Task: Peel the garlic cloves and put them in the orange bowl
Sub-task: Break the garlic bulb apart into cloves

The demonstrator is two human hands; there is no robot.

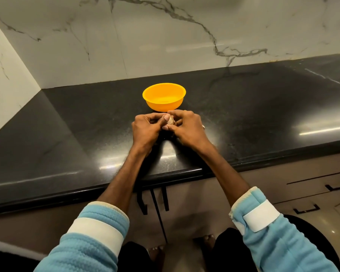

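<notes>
Peeling is in hand: garlic (170,120) is pinched between the left hand (145,128) and right hand (186,127). The orange bowl (164,97) looks empty; skin must be stripped next.

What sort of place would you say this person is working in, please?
Most likely a home kitchen: a polished black stone countertop, a marble-look backsplash, and cabinet drawers with handles below. An orange bowl stands on the countertop.

Head camera looks down (steeply) at countertop (243,114).
</notes>
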